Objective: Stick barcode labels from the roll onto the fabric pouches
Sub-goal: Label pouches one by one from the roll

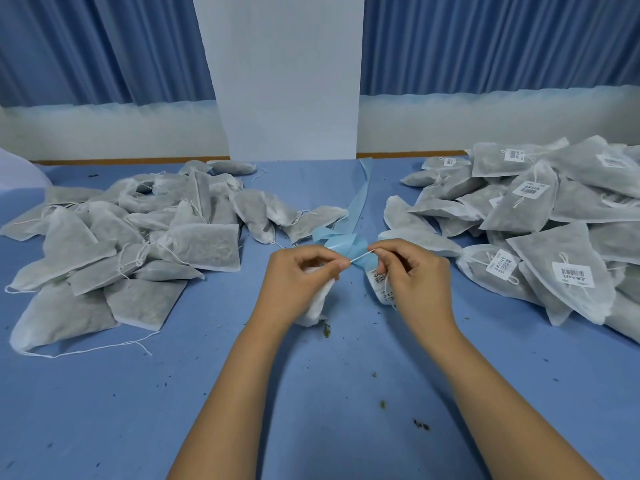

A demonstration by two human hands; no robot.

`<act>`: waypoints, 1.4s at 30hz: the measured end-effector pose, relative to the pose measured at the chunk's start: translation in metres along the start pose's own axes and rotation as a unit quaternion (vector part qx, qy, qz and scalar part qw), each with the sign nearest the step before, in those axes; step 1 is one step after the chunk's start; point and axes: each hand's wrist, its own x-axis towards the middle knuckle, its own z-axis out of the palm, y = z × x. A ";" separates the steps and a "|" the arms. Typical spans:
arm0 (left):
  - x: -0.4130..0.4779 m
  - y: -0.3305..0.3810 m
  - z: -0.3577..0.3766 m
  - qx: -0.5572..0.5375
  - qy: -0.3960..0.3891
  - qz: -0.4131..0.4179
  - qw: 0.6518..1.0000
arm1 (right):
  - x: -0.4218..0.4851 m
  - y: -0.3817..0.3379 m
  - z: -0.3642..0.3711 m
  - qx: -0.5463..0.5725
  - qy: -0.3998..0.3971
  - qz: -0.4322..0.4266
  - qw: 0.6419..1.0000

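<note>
My left hand (300, 276) grips a white fabric pouch (314, 306) above the middle of the blue table. Its fingertips pinch one end of the pouch's drawstring (360, 256). My right hand (414, 275) pinches the other end, so the string runs taut between both hands. The label roll (380, 281), with barcode labels showing, sits under my right hand, partly hidden by it. A light blue backing strip (358, 206) trails from the roll toward the far edge of the table.
A heap of unlabelled pouches (138, 237) covers the table's left side. Labelled pouches (540, 220) are piled on the right. Dark crumbs (420, 425) dot the blue table cover (311, 393). A white pillar (287, 74) and blue curtains stand behind.
</note>
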 end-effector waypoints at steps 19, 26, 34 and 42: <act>-0.008 0.007 -0.007 -0.222 -0.017 0.031 0.974 | -0.007 0.001 0.008 0.036 -0.118 0.057 0.991; -0.005 -0.011 -0.008 0.141 -0.023 0.102 0.984 | -0.006 0.002 0.002 -0.079 -0.116 -0.138 0.980; -0.007 -0.006 0.001 0.121 -0.074 0.096 0.985 | -0.004 0.002 0.003 0.003 -0.026 -0.058 0.998; -0.007 -0.002 0.004 0.079 0.055 0.102 0.990 | -0.005 0.001 0.008 0.043 -0.066 0.096 0.992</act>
